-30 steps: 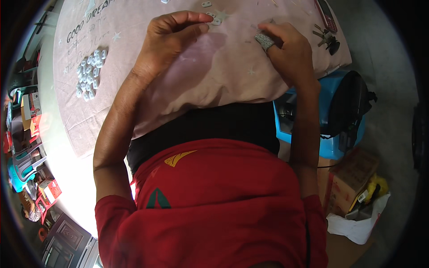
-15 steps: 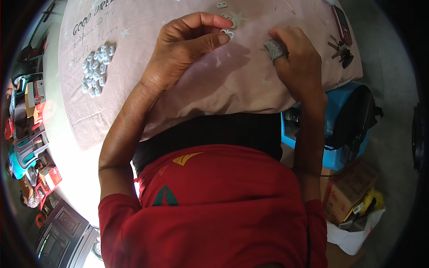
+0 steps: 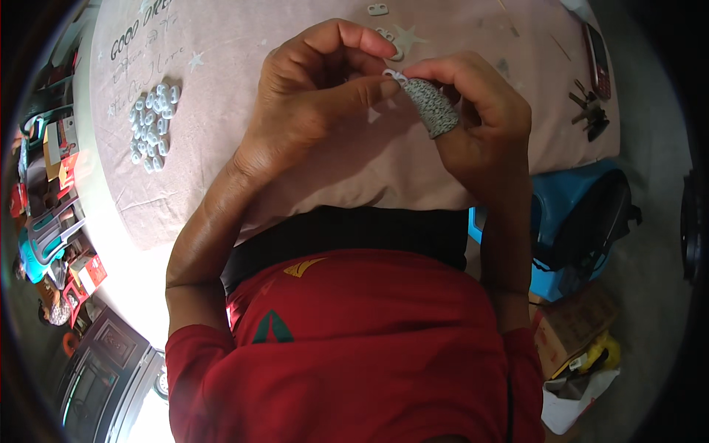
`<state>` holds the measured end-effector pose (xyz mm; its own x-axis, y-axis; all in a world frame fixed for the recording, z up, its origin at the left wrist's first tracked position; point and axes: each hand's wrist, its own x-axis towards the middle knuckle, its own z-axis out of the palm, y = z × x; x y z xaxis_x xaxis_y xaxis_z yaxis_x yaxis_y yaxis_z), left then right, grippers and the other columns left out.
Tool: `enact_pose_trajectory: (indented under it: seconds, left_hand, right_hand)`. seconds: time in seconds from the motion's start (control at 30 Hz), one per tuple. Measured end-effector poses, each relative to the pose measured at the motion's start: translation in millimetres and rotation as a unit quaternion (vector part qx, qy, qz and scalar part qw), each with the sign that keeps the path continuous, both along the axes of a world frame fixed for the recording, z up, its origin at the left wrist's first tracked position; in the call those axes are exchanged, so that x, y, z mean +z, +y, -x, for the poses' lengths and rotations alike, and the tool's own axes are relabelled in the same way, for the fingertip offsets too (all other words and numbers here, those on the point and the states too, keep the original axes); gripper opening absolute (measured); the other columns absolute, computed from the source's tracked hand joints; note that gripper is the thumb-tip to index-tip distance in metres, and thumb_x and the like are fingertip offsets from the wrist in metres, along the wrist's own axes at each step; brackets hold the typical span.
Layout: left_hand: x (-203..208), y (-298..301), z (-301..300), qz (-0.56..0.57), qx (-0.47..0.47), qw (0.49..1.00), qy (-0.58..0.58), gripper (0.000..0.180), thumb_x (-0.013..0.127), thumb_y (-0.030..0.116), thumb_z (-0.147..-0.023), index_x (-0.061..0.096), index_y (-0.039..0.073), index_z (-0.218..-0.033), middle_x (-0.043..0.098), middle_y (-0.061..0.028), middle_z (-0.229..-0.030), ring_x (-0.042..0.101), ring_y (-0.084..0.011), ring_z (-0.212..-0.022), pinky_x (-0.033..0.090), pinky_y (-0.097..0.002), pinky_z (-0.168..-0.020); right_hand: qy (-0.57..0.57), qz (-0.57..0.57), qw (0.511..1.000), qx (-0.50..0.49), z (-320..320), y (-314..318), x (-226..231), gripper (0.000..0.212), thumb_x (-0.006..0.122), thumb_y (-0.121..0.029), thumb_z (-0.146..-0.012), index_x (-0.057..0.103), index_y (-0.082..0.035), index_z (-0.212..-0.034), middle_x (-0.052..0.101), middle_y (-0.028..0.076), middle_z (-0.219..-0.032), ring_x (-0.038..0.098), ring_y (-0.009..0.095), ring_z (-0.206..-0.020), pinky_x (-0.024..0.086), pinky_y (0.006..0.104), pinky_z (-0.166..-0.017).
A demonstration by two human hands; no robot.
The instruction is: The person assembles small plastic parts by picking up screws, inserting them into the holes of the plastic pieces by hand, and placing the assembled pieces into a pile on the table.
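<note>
The left hand [image 3: 317, 96] and right hand [image 3: 473, 111] meet fingertip to fingertip above the pink-covered tabletop [image 3: 221, 170], pinching a small white clip [image 3: 391, 74] between them. The right forefinger wears a grey knit finger cot [image 3: 436, 107]. A pile of white clips [image 3: 151, 125] lies well to the left, open cloth between.

Small white piece [image 3: 391, 74] mostly hidden between hands, phone [image 3: 597, 50] edge-cut, keys [image 3: 591, 111] indistinct

left hand [image 3: 314, 96], right hand [image 3: 473, 118], white clip [image 3: 393, 74]
</note>
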<state>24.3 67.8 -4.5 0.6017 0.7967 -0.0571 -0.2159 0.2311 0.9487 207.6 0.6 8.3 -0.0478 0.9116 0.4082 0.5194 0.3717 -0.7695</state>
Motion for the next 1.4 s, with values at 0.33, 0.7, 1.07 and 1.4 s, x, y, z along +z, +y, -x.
enact_pose_trajectory:
  seconds: [0.33, 0.7, 1.07, 1.4]
  left_hand:
    - [10.3, -4.0, -15.4, 0.106, 0.054, 0.992, 0.050, 0.018, 0.066, -0.007, -0.083, 0.065, 0.000, -0.100, 0.066, -0.0055, -0.089, 0.063, -0.0097, -0.083, 0.053, -0.0231, -0.076]
    - [3.4, -13.6, 10.3, 0.019, 0.024, 0.999, 0.035, 0.011, 0.061, -0.006, -0.088, 0.062, 0.000, -0.097, 0.063, -0.0013, -0.086, 0.059, -0.0060, -0.080, 0.048, -0.0194, -0.072]
    - [9.8, -35.1, 32.1, 0.054, -0.032, 0.998, 0.026, 0.012, 0.063, 0.009, -0.091, 0.063, 0.003, -0.102, 0.063, 0.0013, -0.084, 0.052, -0.0016, -0.070, 0.040, -0.0153, -0.061]
    - [2.4, -57.3, 39.3, 0.070, -0.003, 0.998, 0.004, 0.021, 0.069, 0.015, -0.089, 0.069, 0.008, -0.108, 0.064, 0.0049, -0.083, 0.051, 0.0008, -0.067, 0.040, -0.0139, -0.058]
  right_hand:
    - [0.026, -0.064, 0.996, -0.048, 0.5, 13.6, -38.8, 0.024, 0.070, 0.002, -0.068, 0.064, -0.005, -0.090, 0.061, 0.009, -0.081, 0.062, 0.027, -0.072, 0.049, 0.0341, -0.059]
    - [-0.078, -0.073, 0.993, -0.044, -12.1, -5.0, -20.7, 0.024, 0.067, 0.001, -0.069, 0.065, -0.004, -0.092, 0.061, 0.010, -0.082, 0.062, 0.029, -0.073, 0.050, 0.0368, -0.065]
    - [-0.259, 0.010, 0.958, -0.120, -23.8, -33.7, -7.4, 0.024, 0.064, 0.001, -0.074, 0.067, -0.004, -0.097, 0.062, 0.010, -0.087, 0.062, 0.027, -0.078, 0.049, 0.0334, -0.071]
    - [-0.305, -0.027, 0.943, -0.132, -4.7, -36.8, -15.8, 0.020, 0.060, 0.001, -0.076, 0.062, -0.003, -0.095, 0.061, 0.011, -0.087, 0.062, 0.029, -0.079, 0.048, 0.0334, -0.069]
